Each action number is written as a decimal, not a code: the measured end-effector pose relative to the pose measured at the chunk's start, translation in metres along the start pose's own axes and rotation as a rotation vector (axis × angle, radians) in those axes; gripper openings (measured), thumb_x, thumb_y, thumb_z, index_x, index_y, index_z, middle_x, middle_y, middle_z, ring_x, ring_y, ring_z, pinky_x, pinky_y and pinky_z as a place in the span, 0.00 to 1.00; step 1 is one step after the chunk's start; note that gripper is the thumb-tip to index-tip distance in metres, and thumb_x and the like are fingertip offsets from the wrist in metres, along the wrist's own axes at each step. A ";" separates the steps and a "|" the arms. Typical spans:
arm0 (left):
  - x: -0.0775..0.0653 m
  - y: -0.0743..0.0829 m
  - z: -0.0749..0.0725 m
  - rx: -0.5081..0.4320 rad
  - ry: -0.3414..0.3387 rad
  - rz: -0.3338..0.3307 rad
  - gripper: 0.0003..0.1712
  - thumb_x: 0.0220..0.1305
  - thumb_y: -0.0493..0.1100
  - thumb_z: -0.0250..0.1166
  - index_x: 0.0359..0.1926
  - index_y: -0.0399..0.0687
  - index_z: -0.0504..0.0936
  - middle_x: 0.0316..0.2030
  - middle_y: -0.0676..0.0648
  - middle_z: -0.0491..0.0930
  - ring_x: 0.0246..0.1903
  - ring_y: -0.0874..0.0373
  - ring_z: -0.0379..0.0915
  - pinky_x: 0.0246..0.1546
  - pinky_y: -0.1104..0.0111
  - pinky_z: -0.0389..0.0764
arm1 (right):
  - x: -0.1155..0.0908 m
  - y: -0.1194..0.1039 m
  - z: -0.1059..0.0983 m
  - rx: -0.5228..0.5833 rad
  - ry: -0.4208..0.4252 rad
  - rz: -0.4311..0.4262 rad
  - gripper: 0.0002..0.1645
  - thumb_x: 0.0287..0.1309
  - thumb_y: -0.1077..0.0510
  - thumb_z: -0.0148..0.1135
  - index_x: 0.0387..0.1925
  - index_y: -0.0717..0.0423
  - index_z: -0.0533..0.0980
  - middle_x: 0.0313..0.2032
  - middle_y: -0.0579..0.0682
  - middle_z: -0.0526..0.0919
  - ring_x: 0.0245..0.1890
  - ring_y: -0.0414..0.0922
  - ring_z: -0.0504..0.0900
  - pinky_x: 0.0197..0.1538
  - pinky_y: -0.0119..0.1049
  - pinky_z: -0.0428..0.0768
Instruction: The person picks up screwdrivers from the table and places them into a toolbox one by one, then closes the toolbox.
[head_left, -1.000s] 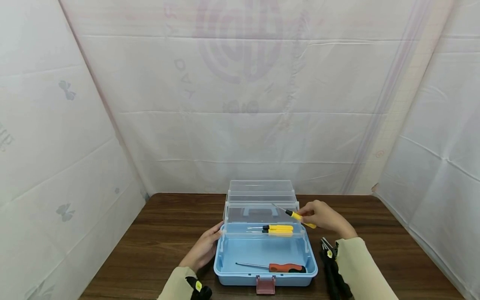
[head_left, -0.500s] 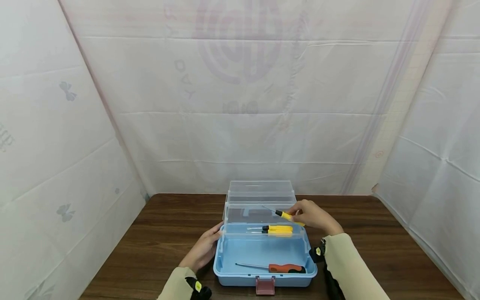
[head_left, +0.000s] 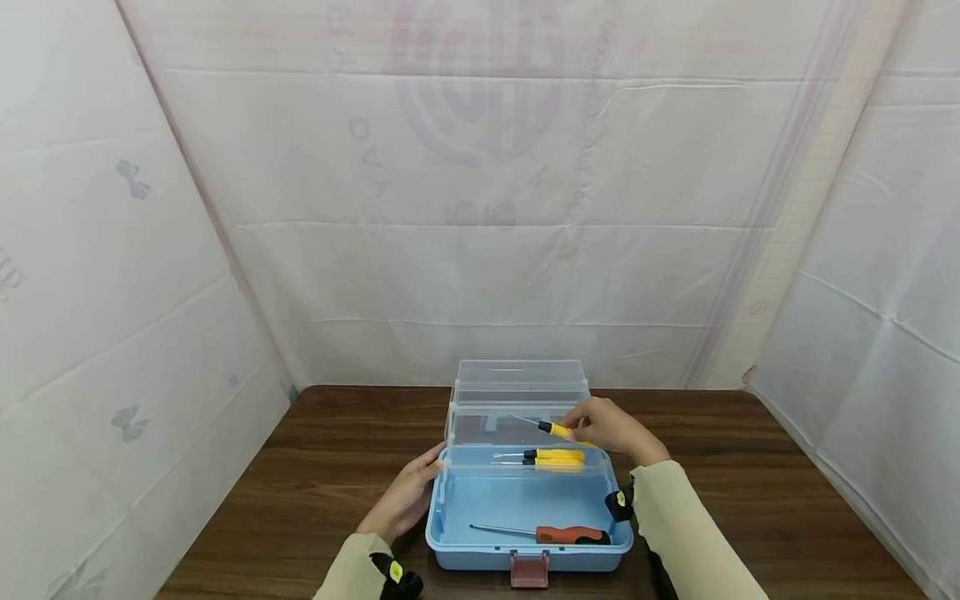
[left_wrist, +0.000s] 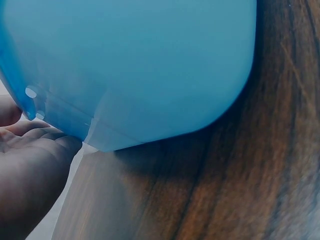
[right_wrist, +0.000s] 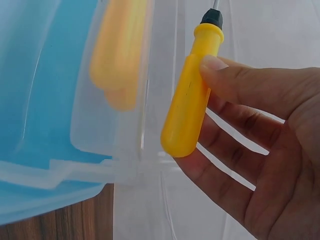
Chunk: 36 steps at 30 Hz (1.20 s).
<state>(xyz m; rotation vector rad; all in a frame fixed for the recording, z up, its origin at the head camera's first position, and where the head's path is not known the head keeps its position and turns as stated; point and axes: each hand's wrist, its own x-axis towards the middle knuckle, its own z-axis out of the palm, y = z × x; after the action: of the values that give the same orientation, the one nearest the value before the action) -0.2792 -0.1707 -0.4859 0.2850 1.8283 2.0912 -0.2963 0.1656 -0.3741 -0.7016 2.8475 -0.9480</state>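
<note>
Dark wood-grain table, far corners rounded. On my feed I see white sheeting on three sides: the back sheet creased crosswise, with a faint round print and letters; the left sheet with small grey bow shapes; the right sheet wrinkled. Blue toolbox sits on the wood, clear lid raised. Left hand grips its back left corner, fingers bent. Right hand pinches a yellow screwdriver between thumb and fingers, near the translucent plastic at the box's back; I cannot tell if they touch. Two yellow drivers lie side by side nearby. Orange-and-black screwdriver lies inside, along the front wall.
</note>
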 end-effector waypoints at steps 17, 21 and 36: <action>-0.002 0.002 0.001 0.009 -0.003 0.011 0.33 0.77 0.43 0.42 0.75 0.36 0.44 0.74 0.32 0.44 0.73 0.39 0.41 0.71 0.47 0.51 | 0.009 -0.003 0.010 -0.001 -0.046 -0.031 0.11 0.56 0.70 0.61 0.40 0.63 0.84 0.41 0.56 0.86 0.35 0.42 0.81 0.41 0.41 0.85; -0.003 0.002 0.001 0.006 -0.003 0.005 0.33 0.77 0.44 0.42 0.75 0.37 0.44 0.74 0.32 0.43 0.73 0.38 0.40 0.71 0.47 0.51 | 0.010 -0.004 0.012 -0.014 -0.049 -0.038 0.10 0.56 0.70 0.62 0.39 0.62 0.84 0.39 0.54 0.86 0.35 0.42 0.80 0.42 0.41 0.85; -0.003 0.002 0.001 -0.009 -0.003 -0.001 0.33 0.76 0.43 0.42 0.75 0.37 0.43 0.74 0.33 0.42 0.73 0.39 0.39 0.71 0.47 0.49 | 0.012 -0.003 0.020 -0.027 -0.057 -0.045 0.10 0.57 0.70 0.61 0.38 0.60 0.85 0.38 0.51 0.86 0.37 0.43 0.79 0.45 0.43 0.84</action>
<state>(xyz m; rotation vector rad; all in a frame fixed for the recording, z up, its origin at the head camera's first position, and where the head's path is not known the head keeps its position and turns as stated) -0.2761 -0.1714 -0.4840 0.2852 1.8163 2.0964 -0.3018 0.1476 -0.3872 -0.7848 2.8116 -0.8821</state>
